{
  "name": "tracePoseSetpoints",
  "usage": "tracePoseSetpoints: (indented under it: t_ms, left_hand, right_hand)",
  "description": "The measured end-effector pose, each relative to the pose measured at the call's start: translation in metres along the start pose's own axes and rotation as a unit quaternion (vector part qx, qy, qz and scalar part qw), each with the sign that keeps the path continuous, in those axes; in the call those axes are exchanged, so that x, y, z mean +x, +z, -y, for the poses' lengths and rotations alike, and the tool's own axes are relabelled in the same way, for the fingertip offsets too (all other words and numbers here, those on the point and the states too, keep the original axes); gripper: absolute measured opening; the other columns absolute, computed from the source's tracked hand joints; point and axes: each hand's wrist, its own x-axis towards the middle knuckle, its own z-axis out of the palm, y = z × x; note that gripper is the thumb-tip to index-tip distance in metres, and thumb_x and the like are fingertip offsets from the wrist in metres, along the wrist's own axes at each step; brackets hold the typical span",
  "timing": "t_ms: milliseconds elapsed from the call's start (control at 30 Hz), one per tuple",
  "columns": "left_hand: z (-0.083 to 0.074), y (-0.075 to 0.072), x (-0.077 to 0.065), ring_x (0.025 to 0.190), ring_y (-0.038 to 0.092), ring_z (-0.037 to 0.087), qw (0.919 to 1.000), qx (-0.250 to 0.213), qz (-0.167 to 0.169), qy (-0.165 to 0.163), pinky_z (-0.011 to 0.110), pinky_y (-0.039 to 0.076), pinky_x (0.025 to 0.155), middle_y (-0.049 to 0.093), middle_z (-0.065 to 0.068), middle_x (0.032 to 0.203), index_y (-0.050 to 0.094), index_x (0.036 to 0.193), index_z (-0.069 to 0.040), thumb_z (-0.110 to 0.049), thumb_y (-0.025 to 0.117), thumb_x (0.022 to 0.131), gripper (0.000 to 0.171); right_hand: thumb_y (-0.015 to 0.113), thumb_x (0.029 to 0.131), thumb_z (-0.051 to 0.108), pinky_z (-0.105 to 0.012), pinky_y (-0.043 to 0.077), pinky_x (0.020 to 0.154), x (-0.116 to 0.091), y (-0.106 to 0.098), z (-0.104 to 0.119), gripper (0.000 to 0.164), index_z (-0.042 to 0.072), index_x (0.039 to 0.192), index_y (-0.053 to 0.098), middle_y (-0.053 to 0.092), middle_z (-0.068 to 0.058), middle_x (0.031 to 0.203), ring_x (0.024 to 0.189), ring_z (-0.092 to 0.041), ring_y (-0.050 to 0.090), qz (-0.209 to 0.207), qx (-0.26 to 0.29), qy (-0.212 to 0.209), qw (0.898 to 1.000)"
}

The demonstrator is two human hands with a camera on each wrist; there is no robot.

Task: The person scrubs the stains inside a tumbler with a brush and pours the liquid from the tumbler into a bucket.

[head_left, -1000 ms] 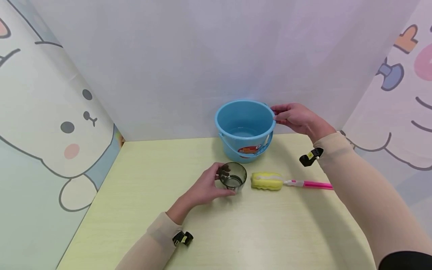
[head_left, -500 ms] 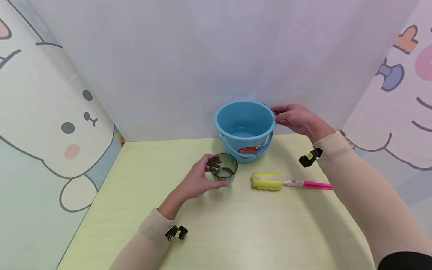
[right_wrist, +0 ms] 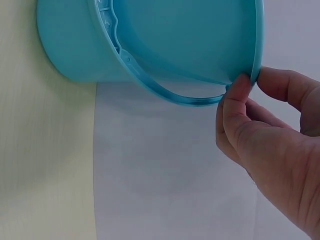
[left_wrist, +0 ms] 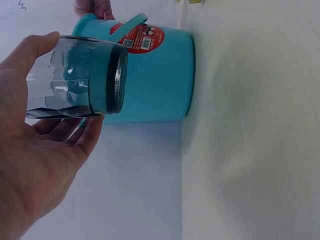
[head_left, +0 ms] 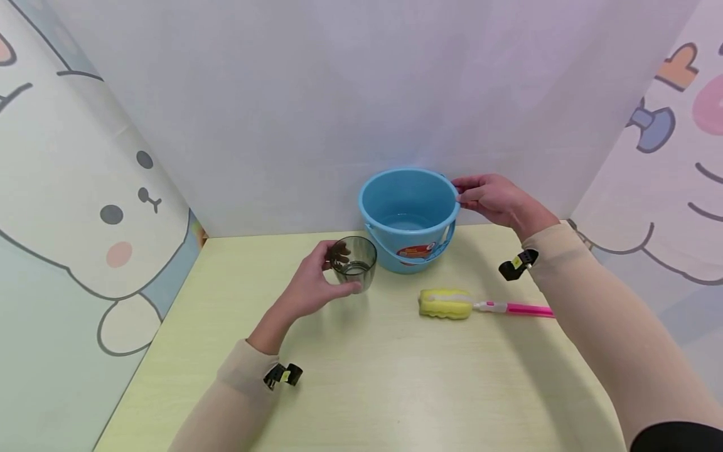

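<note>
My left hand (head_left: 307, 285) grips a smoky grey see-through glass (head_left: 357, 263) by its side, fingers round one side and thumb on the other. In the left wrist view the glass (left_wrist: 80, 80) is held off the table, in front of the blue bucket (left_wrist: 155, 85). That bucket (head_left: 390, 245) stands upright at the back of the table, its handle hanging down across the front. At the bucket's right side, my right hand (head_left: 491, 199) pinches the rim between thumb and fingers, close to the handle joint, as the right wrist view shows. The bucket's floor looks shiny; whether it holds water I cannot tell.
A yellow sponge brush (head_left: 446, 304) with a pink and white handle (head_left: 528, 309) lies on the pale table (head_left: 361, 389), in front of the bucket and to its right. The right forearm passes over the handle's end. A white backdrop (head_left: 271, 125) rises directly behind the bucket.
My left hand has carried the glass leftward and toward the back, from near the sponge brush to the bucket's front left. The right hand keeps its pinch on the bucket's rim.
</note>
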Motion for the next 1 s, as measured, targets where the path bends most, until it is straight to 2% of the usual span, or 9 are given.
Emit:
tracePoseSetpoints:
  t_ms: [400, 533, 1000]
  left_hand:
    - [-0.004, -0.031, 0.018, 0.127, 0.056, 0.032, 0.9995, 0.003, -0.032, 0.007, 0.052, 0.049, 0.11, 0.059, 0.019, 0.139, 0.045, 0.149, -0.001, -0.025, 0.092, 0.085, 0.084]
    - [-0.005, -0.04, 0.024, 0.128, 0.055, 0.031, 0.9991, 0.007, -0.041, 0.01, 0.052, 0.049, 0.111, 0.058, 0.017, 0.139, 0.043, 0.151, 0.0, -0.025, 0.092, 0.085, 0.085]
    - [-0.017, -0.058, 0.051, 0.126, 0.055, 0.033, 0.997, 0.049, -0.054, 0.027, 0.053, 0.049, 0.108, 0.057, 0.018, 0.139, 0.042, 0.151, 0.001, -0.026, 0.09, 0.086, 0.086]
  right_hand:
    - [0.054, 0.11, 0.0, -0.023, 0.057, 0.095, -0.001, -0.001, -0.001, 0.054, -0.004, 0.161, 0.037, 0.042, -0.023, 0.158, 0.134, -0.038, 0.05, -0.003, 0.0, -0.002, 1.0]
    - [0.054, 0.109, -0.001, -0.023, 0.057, 0.094, 0.0, -0.001, -0.001, 0.055, -0.004, 0.161, 0.037, 0.043, -0.023, 0.158, 0.134, -0.038, 0.05, -0.004, 0.003, -0.002, 1.0]
    - [0.053, 0.109, -0.001, -0.023, 0.058, 0.093, 0.001, 0.0, 0.0, 0.053, -0.005, 0.16, 0.039, 0.043, -0.024, 0.156, 0.131, -0.037, 0.052, -0.004, 0.003, -0.005, 1.0]
